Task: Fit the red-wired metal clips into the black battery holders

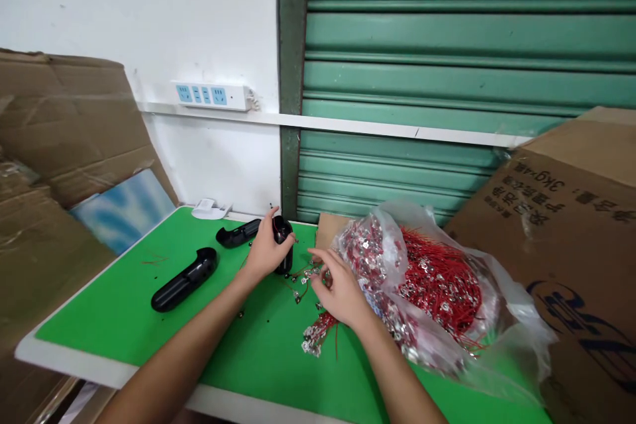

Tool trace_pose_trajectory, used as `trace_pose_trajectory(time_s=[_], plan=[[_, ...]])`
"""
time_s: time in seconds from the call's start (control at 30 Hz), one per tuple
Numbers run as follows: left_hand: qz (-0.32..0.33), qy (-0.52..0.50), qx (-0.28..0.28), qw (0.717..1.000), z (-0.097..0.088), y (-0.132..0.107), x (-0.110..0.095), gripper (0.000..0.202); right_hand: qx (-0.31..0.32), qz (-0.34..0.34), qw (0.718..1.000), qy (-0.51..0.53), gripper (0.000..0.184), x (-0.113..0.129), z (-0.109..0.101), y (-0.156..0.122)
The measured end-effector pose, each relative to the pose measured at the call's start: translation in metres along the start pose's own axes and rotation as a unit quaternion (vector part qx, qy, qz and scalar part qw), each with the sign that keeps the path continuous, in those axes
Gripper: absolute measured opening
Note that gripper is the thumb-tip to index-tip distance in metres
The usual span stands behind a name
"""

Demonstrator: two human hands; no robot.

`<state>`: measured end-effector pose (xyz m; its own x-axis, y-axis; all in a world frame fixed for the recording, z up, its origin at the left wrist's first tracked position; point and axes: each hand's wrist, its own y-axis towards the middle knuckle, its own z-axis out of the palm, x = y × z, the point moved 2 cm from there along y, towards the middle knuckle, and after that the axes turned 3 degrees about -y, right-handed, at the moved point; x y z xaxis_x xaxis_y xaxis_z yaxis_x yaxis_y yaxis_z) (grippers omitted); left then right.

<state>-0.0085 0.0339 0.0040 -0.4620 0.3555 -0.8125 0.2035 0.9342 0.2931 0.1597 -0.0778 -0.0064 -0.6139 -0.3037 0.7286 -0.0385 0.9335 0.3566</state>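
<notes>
My left hand (pixel 268 248) is closed around a black curved plastic housing (pixel 285 264), thumb and forefinger at its upper end. The housing points away from me on the green table top. My right hand (pixel 340 288) is open, thumb and forefinger apart, just right of the housing. Nothing shows between those fingers. Under and beside it lie loose small metal terminals (pixel 298 295) on thin wires. A bunch of red wires with silver terminals (pixel 314 339) rests just below the right hand. Two more black housings, one nearer (pixel 185 281) and one farther (pixel 237 233), lie to the left.
A clear plastic bag (pixel 517 318) full of red wires with terminals (pixel 442 285) spreads over the table's right side. Cardboard boxes stand left (pixel 59 119) and right (pixel 561 232). Behind are a green roller shutter (pixel 447 40) and a power strip (pixel 211 95) on the wall.
</notes>
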Motion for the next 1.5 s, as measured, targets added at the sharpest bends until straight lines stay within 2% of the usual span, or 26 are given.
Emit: trace_pose_trajectory(time_s=[0.13, 0.2, 0.3, 0.37, 0.5, 0.57, 0.6, 0.63, 0.7, 0.77, 0.8, 0.83, 0.87, 0.93, 1.0, 1.07, 1.13, 1.23, 1.37, 1.5], plan=[[-0.028, -0.184, 0.007, 0.982, 0.003, -0.007, -0.009, 0.073, 0.002, 0.083, 0.989, 0.126, 0.058, 0.001, 0.015, -0.001], [-0.026, -0.231, 0.01, 0.973, 0.009, -0.012, -0.013, 0.07, -0.006, 0.112, 0.975, 0.19, 0.056, 0.0, 0.021, 0.001], [-0.026, -0.243, 0.013, 0.97, 0.014, -0.017, -0.014, 0.066, -0.03, 0.148, 0.952, 0.268, 0.044, -0.004, 0.022, 0.006], [-0.028, -0.228, 0.017, 0.973, 0.01, -0.018, -0.014, 0.061, -0.062, 0.162, 0.942, 0.286, 0.04, -0.008, 0.016, 0.009], [-0.034, -0.156, -0.02, 0.987, -0.013, -0.009, -0.014, 0.061, -0.146, 0.152, 0.95, 0.231, 0.033, -0.016, -0.007, 0.013], [-0.086, -0.191, -0.03, 0.977, -0.022, -0.002, -0.012, 0.06, -0.159, 0.145, 0.953, 0.212, 0.029, -0.017, -0.017, 0.013], [-0.123, -0.235, -0.012, 0.964, -0.024, 0.0, -0.011, 0.061, -0.154, 0.142, 0.955, 0.208, 0.028, -0.017, -0.021, 0.013], [-0.161, -0.285, 0.028, 0.944, -0.023, 0.002, -0.01, 0.064, -0.141, 0.136, 0.959, 0.204, 0.027, -0.016, -0.023, 0.013], [-0.232, -0.36, 0.168, 0.888, -0.016, 0.0, -0.01, 0.072, -0.105, 0.112, 0.971, 0.184, 0.025, -0.012, -0.026, 0.012], [-0.276, -0.374, 0.337, 0.819, -0.006, -0.01, -0.012, 0.074, -0.062, 0.089, 0.98, 0.167, 0.026, -0.009, -0.024, 0.011], [-0.291, -0.364, 0.399, 0.79, -0.002, -0.016, -0.014, 0.073, -0.049, 0.084, 0.982, 0.165, 0.026, -0.008, -0.023, 0.011], [-0.298, -0.355, 0.44, 0.77, 0.002, -0.021, -0.015, 0.069, -0.047, 0.084, 0.981, 0.166, 0.026, -0.008, -0.021, 0.011], [-0.296, -0.352, 0.457, 0.761, 0.006, -0.026, -0.017, 0.064, -0.058, 0.09, 0.98, 0.17, 0.025, -0.008, -0.021, 0.011], [-0.268, -0.379, 0.435, 0.771, 0.013, -0.032, -0.021, 0.057, -0.113, 0.113, 0.971, 0.18, 0.027, -0.01, -0.021, 0.011], [-0.222, -0.422, 0.373, 0.796, 0.019, -0.034, -0.026, 0.06, -0.171, 0.141, 0.955, 0.195, 0.032, -0.012, -0.023, 0.011], [-0.189, -0.449, 0.317, 0.814, 0.025, -0.034, -0.028, 0.065, -0.173, 0.17, 0.944, 0.221, 0.033, -0.013, -0.022, 0.011], [-0.175, -0.46, 0.287, 0.822, 0.03, -0.035, -0.028, 0.066, -0.135, 0.194, 0.937, 0.257, 0.035, -0.012, -0.018, 0.011], [-0.149, -0.468, 0.267, 0.829, 0.036, -0.037, -0.025, 0.065, -0.107, 0.204, 0.921, 0.314, 0.037, -0.009, -0.012, 0.01], [-0.121, -0.436, 0.266, 0.851, 0.038, -0.038, -0.018, 0.07, -0.147, 0.206, 0.895, 0.367, 0.033, -0.007, -0.01, 0.01], [-0.076, -0.377, 0.283, 0.878, 0.039, -0.04, -0.019, 0.076, -0.205, 0.196, 0.896, 0.341, 0.032, -0.006, -0.013, 0.01]])
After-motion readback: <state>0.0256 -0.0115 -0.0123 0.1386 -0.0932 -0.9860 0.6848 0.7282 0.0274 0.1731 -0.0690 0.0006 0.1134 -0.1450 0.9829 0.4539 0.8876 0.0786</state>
